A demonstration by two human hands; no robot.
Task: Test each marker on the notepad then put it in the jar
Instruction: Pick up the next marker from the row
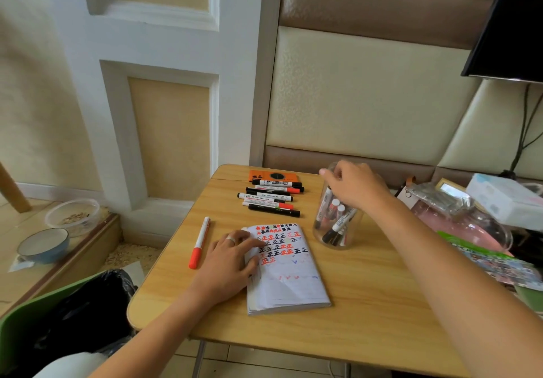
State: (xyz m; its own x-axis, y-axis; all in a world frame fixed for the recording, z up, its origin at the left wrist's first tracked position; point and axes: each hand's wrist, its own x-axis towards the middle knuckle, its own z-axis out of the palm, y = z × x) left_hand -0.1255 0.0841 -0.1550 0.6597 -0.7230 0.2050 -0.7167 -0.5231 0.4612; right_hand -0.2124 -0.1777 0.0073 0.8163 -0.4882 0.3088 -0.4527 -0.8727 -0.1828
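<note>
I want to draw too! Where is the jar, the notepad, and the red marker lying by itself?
jar [338, 230]: head view, on its clear front wall.
notepad [289, 283]: head view, middle of the open page.
red marker [199, 244]: head view, on its white barrel.

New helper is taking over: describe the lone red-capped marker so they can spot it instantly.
On the wooden table, look left of the notepad, beside the left hand. The red-capped marker lies alone, pointing away from you, unlike the row of markers farther back.
</note>
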